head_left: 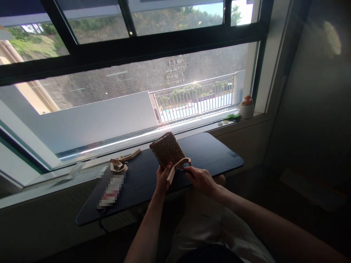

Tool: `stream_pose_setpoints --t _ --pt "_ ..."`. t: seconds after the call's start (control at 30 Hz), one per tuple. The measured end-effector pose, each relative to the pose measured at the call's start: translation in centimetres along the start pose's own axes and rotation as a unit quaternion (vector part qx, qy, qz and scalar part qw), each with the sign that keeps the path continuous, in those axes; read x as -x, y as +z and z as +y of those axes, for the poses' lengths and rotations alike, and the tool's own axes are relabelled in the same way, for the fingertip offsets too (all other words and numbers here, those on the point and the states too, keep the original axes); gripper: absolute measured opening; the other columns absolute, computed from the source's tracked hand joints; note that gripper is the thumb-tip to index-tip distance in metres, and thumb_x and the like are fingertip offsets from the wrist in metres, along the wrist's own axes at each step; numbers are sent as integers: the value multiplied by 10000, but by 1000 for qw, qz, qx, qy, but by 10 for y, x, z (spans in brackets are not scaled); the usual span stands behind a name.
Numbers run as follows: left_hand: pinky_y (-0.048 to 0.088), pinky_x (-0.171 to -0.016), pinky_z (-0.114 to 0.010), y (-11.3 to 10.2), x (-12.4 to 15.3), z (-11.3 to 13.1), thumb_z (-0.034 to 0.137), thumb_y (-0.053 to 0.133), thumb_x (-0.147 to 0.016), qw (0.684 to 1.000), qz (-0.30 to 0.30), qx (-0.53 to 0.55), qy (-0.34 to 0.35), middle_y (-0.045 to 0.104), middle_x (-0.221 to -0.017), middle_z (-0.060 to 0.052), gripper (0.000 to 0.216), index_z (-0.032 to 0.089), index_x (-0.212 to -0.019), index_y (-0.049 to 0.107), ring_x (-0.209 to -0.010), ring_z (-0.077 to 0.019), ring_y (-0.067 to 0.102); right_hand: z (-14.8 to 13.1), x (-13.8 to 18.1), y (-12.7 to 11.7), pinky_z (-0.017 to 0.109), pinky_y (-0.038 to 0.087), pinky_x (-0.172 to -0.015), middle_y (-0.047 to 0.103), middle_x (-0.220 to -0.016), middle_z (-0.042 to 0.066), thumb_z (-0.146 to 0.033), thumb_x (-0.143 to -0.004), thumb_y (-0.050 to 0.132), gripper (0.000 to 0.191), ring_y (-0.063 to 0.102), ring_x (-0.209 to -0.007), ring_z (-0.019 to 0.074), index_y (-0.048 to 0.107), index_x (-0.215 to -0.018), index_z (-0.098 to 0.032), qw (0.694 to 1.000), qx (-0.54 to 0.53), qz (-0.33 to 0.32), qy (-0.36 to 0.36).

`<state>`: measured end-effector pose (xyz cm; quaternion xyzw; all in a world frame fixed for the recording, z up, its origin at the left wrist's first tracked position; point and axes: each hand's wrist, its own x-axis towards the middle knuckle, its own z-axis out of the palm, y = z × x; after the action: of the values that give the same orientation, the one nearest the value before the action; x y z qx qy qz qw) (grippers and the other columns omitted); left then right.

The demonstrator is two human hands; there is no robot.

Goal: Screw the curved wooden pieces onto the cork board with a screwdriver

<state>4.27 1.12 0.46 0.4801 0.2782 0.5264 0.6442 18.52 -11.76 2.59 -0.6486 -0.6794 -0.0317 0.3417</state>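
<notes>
A pale, curved strip of wood (172, 172) is up in front of the person, over the near edge of the black table (216, 149) with rounded corners. It is long and thin. Its straight end points down toward the person, and its bent end reaches away to the right. The left hand (163, 177) is nearer the straight end, and its grip looks closed on the wood. The right hand (201, 179) is just to the right, with its grip curled tight around a small dark-handled tool (184, 170). The tool's thin tip points left, across the wood. I cannot tell if it touches. Just behind the wood is a brown, flat, square block (167, 148). More pale, bent wood pieces (118, 166) lie farther left.
</notes>
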Motion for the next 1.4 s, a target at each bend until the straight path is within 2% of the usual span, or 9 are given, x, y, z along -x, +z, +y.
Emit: stream_pose_setpoints --t 0.1,0.17,0.3,0.5,0.63,0.8,0.97,1.13,1.4 --pt "471 -670 -278 -1 0 -2 387 749 -601 1000 -8 -30 5 680 -847 -44 470 155 -986 610 -674 -151 637 -3 1 -1 257 414 -689 684 -901 54 -372 -920 359 316 635 -822 178 575 -1069 -196 994 -54 -10 95" --pt "471 -660 -276 -1 1 -2 394 747 -603 999 -2 -37 10 681 -839 -44 475 154 -989 610 -666 -151 636 -7 0 -9 272 408 -677 683 -887 54 -377 -909 376 309 634 -810 194 571 -1073 -202 995 -21 -25 94" --pt "471 -643 -279 1 3 -1 396 743 -609 1000 -1 -27 11 680 -845 -56 495 145 -1009 599 -681 -163 635 -20 -5 -27 264 386 -642 643 -987 57 -288 -864 471 328 611 -835 198 487 -1185 -222 994 100 -33 -30" --pt "468 -666 -277 2 1 -1 378 751 -604 1000 12 10 8 671 -829 -36 448 152 -961 603 -681 -145 625 -24 -9 -27 252 357 -588 604 -877 65 -109 -877 369 220 568 -749 167 555 -969 -181 965 204 -58 -153" --pt "468 -664 -285 2 1 1 377 751 -600 1000 7 21 -7 666 -824 -36 467 154 -978 593 -668 -145 623 -14 -9 -11 252 392 -677 636 -925 55 -260 -919 368 221 593 -813 161 548 -1031 -194 998 51 -16 -40" --pt "461 -670 -273 1 0 0 367 740 -623 1000 5 3 12 661 -817 -30 411 156 -947 598 -670 -135 617 -7 -9 -1 254 403 -655 665 -829 34 -375 -921 337 297 618 -759 167 563 -1011 -207 992 -63 12 112" --pt "462 -669 -282 -1 -1 -3 379 739 -624 1000 -2 13 15 666 -829 -32 428 162 -966 602 -675 -143 620 -16 -11 -18 259 379 -636 652 -920 44 -306 -860 463 309 608 -771 178 499 -1154 -219 999 38 -7 15" --pt "469 -689 -290 0 -1 -3 369 743 -623 1000 2 25 8 676 -846 -32 412 168 -956 609 -706 -151 630 -21 -12 -23 234 352 -617 621 -901 67 -172 -906 363 200 583 -779 151 558 -951 -181 982 149 -42 -112" --pt "469 -691 -284 2 1 1 365 755 -609 1000 3 13 0 678 -838 -28 426 167 -957 607 -695 -149 636 -5 -7 -7 255 379 -630 662 -783 35 -412 -917 340 319 614 -726 167 548 -1021 -195 989 -36 -29 140"
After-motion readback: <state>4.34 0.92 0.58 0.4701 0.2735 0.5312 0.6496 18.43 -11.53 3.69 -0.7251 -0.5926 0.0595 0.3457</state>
